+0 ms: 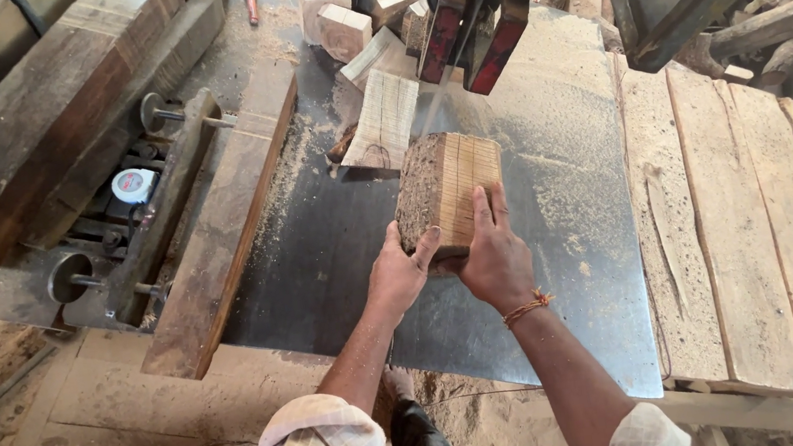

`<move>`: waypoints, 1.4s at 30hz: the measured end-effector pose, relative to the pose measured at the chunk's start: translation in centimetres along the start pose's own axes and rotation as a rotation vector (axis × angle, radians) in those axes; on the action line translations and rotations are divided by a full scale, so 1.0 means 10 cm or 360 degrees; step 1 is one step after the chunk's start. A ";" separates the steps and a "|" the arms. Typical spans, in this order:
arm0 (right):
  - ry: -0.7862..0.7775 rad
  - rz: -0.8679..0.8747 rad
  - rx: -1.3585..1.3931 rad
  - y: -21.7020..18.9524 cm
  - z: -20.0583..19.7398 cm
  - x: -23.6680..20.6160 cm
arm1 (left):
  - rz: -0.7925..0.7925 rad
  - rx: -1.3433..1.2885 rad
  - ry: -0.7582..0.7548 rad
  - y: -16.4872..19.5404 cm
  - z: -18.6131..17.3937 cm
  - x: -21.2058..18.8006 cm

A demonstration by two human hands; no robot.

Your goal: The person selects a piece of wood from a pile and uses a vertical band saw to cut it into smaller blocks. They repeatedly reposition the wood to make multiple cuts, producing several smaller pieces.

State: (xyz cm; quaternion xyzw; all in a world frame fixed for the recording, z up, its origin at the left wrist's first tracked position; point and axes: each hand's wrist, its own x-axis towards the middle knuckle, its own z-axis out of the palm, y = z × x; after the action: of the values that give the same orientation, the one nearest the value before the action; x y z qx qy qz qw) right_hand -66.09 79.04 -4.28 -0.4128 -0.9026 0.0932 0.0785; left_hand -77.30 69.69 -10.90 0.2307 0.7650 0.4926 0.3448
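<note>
A chunky wood block (448, 186), rough bark on its left side and lined with several cut marks on top, stands on the dark metal saw table (341, 260). My left hand (398, 273) presses against its near left corner. My right hand (493, 256) lies on its near right side, fingers up on the top face. The thin band saw blade (433, 108) comes down from the red-tipped blade guide (475, 37) just beyond the block's far edge.
A cut slab (384, 119) and several sawn blocks (361, 15) lie beyond the blade. A long wooden fence (225, 224) runs along the table's left. Sawdust covers the right of the table. Plank boards (770, 227) extend to the right; logs (785, 24) lie at top right.
</note>
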 end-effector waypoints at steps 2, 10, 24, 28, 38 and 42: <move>0.0025 -0.0023 0.0010 0.01 0.00 0.01 | -0.0006 -0.0011 -0.0002 0.01 0.02 0.01; 0.0079 -0.0077 0.0035 0.07 0.02 0.05 | 0.0025 -0.0033 -0.0008 -0.06 0.10 0.10; 0.0051 -0.0228 -0.0023 0.27 0.11 0.08 | -0.0515 -0.1106 -0.0159 0.22 0.86 -0.24; 0.0145 -0.0282 -0.0021 0.32 0.18 0.08 | -0.0589 -0.1202 -0.0080 0.25 0.91 -0.08; 0.0150 -0.0191 -0.0054 0.25 0.19 0.12 | -0.0492 -0.1145 0.0091 0.15 0.99 -0.01; 0.0194 -0.0224 -0.0018 0.24 0.20 0.12 | -0.0576 -0.1102 0.0065 0.16 0.97 0.01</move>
State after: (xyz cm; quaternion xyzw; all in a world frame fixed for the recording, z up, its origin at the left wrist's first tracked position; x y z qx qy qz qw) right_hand -65.51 81.30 -6.73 -0.3536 -0.9235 0.0571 0.1373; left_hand -70.00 76.16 -12.19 -0.0479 0.5885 0.6574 0.4681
